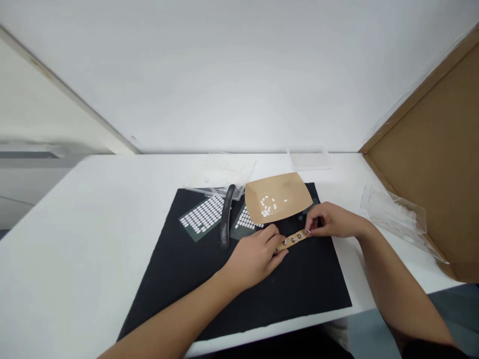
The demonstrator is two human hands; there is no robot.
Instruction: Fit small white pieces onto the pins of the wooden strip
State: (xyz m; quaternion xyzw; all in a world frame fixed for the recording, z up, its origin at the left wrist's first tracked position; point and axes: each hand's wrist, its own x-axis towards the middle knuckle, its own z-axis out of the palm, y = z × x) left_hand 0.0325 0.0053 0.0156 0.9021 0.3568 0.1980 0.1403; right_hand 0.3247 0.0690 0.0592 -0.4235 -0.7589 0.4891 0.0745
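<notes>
A narrow tan strip (pixel 296 237) with a row of small round metallic pieces lies over the black mat (pixel 288 289). My left hand (pixel 260 254) grips the strip's left end between thumb and fingers, which hide part of it. At the strip's other end, my right hand (pixel 329 220) is closed in a pinch. Something tiny shows at its fingertips, too small to name. Just behind the strip is a tan paper tray (pixel 295 192) with loose white oval pieces (pixel 267 205) inside.
A curved black bar (pixel 226 219) lies between two dark sheets of white ovals, one the left sheet (pixel 202 218). Clear plastic bags (pixel 220 175) and a clear box (pixel 309 158) are at the back. Another clear container (pixel 392 212) stands right, beside a cardboard panel (pixel 430 149).
</notes>
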